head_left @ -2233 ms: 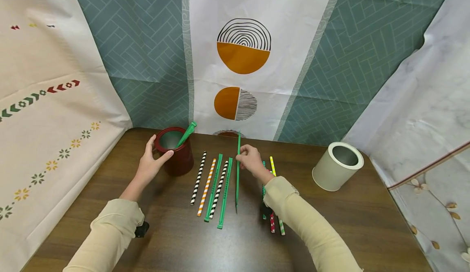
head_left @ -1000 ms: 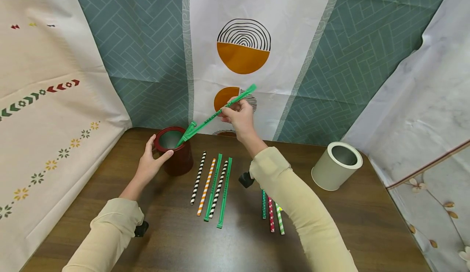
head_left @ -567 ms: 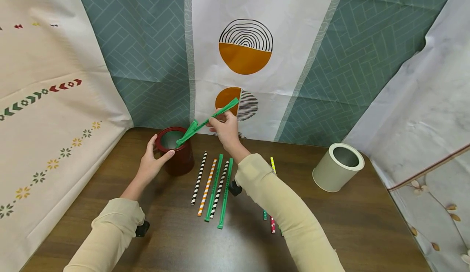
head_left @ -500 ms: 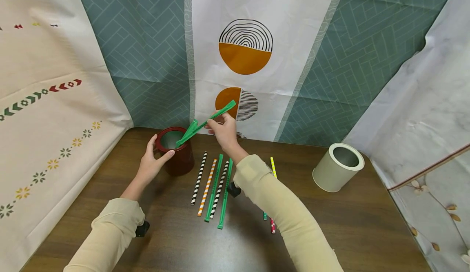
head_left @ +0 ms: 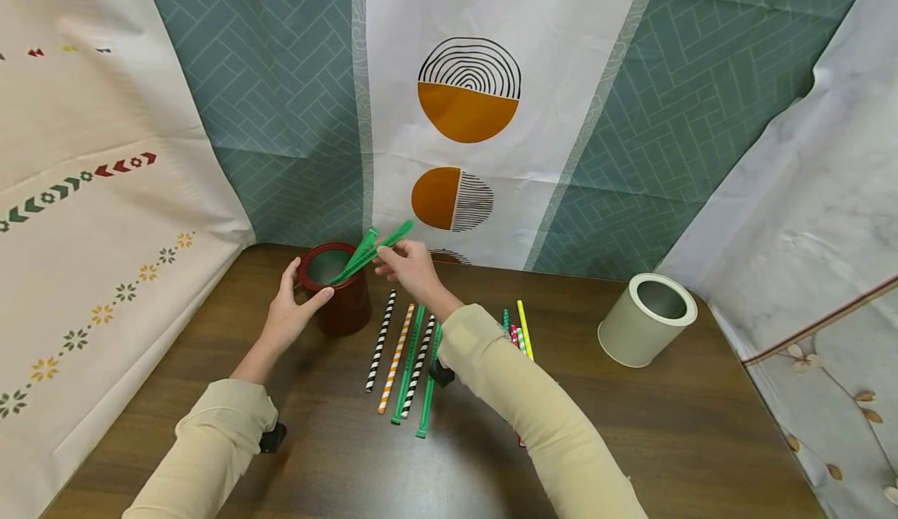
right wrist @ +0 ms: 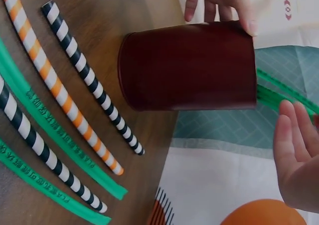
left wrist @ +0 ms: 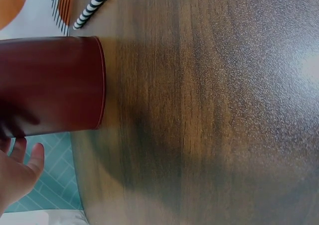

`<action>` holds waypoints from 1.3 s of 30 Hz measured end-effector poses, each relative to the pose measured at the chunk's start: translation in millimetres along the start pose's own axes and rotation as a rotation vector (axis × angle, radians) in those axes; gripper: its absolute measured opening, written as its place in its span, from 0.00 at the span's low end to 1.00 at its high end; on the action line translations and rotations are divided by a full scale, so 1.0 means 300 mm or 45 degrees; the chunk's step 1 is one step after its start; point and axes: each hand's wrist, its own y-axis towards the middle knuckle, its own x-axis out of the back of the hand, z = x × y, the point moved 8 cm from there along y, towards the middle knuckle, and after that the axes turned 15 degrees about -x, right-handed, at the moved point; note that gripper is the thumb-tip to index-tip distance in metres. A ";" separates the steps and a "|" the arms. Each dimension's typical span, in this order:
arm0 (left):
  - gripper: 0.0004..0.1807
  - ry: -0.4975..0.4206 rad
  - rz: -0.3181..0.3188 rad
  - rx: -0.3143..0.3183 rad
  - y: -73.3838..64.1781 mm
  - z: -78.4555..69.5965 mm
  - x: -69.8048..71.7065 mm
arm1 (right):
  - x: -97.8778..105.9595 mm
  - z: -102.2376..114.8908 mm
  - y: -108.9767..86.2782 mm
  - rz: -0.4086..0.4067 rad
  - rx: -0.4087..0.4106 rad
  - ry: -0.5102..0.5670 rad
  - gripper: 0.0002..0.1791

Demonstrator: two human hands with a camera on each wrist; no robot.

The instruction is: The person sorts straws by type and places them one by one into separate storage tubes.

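My left hand steadies the dark red canister from the left, its thumb at the rim and its fingers along the far side. In the head view my right hand pinches a green wrapped straw, which slants into the canister's mouth. Another green wrapped straw leans inside the canister beside it. Both straws' lower ends are hidden by the canister wall in the right wrist view, where the canister and my right hand appear close together.
Black-striped straws, an orange-striped straw and more green wrapped straws lie on the wooden table. A yellow straw and other coloured straws lie partly under my right sleeve. A cream canister stands to the right.
My right hand lifted a green wrapped straw from the table, carried it left and lowered its end into the red canister. My left hand has stayed at the canister.
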 end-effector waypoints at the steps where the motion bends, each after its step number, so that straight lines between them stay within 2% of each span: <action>1: 0.48 -0.002 0.000 0.001 0.000 0.000 0.000 | -0.008 -0.009 0.000 0.029 -0.025 -0.042 0.17; 5: 0.48 -0.002 0.004 -0.001 -0.001 0.000 -0.001 | -0.028 -0.051 -0.004 0.119 -0.089 -0.178 0.20; 8: 0.47 -0.001 0.007 -0.001 -0.002 0.001 -0.001 | -0.026 -0.083 -0.004 0.161 -0.119 -0.193 0.21; 12: 0.47 0.000 0.004 -0.001 -0.001 0.003 0.000 | -0.003 -0.120 0.006 0.167 -0.154 -0.158 0.22; 24: 0.48 0.006 0.003 0.004 0.003 0.015 -0.001 | 0.105 -0.188 0.001 0.058 -0.167 -0.118 0.20; 32: 0.47 -0.003 0.005 0.005 0.001 0.015 -0.002 | 0.162 -0.293 0.024 -0.009 -0.311 -0.080 0.21; 39: 0.47 -0.001 0.008 0.012 0.001 0.011 -0.002 | 0.196 -0.375 0.023 -0.041 -0.396 -0.130 0.24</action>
